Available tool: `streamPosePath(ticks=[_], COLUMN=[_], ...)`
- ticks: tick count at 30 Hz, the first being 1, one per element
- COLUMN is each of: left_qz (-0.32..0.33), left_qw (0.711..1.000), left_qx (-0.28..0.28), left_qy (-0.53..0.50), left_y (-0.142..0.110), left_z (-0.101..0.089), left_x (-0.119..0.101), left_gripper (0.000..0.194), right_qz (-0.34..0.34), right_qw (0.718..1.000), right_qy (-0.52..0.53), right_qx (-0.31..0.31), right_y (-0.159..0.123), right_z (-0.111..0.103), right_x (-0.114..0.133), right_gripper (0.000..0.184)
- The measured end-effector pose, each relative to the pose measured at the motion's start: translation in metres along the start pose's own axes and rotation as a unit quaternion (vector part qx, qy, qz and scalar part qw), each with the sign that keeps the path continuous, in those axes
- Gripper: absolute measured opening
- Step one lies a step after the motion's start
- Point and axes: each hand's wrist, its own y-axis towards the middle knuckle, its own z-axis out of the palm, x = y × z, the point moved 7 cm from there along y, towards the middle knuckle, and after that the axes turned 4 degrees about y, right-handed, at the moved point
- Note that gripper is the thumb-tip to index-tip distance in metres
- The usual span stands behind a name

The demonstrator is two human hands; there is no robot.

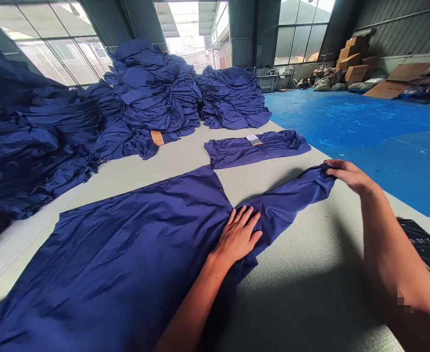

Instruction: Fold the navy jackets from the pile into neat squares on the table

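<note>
Pile of navy cloth point(27, 132) fills the far L, dark & blurry at the edge, w/ a big window point(53, 36) behind. Next along, a taller pile point(145, 88), w/ an orange-brown card point(157, 138) at its foot on the pale table point(119, 173). Navy garment point(126, 254) lies spread across the table's near L & centre, running out of view at the bottom. A third navy pile point(233, 98) sits at the back, approx. mid-table.

Person's L hand point(240, 232) is palm down on the garment where the sleeve point(288, 200) starts — fingers spread, pressing flat, not gripping. Folded bundle point(233, 151), also navy, lies just past the garment's far corner, w/ a printed tag point(254, 140) on top. The sleeve slants up & R over the table to its end, which the R hand point(349, 175) has pinched btwn thumb & fingers near the table's edge.

Beyond that edge: bright blue floor point(347, 117), then cardboard boxes point(356, 73) stacked by the back wall. Far R, a phone point(425, 244) lies on the table beside the R forearm — black screen, white digits, red patch, partly out of view.
</note>
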Motion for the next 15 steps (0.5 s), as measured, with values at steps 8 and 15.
streamPosePath(ticks=[8,15], left_qz=[0.001,-0.024], left_qw=[1.0,0.999], left_qx=[0.027,-0.036], left_qy=[-0.006,-0.025], left_y=[-0.002,0.003], left_z=[-0.002,-0.019], left_x=[0.004,-0.005], left_gripper=[0.058,0.051], right_qz=[-0.02,0.021], right_qw=[0.988,0.945], right_qy=[-0.093,-0.254], right_qx=[-0.12,-0.206], right_y=[-0.009,-0.021], right_z=[-0.012,-0.012], right_x=[0.011,0.027], right_gripper=[0.044,0.04])
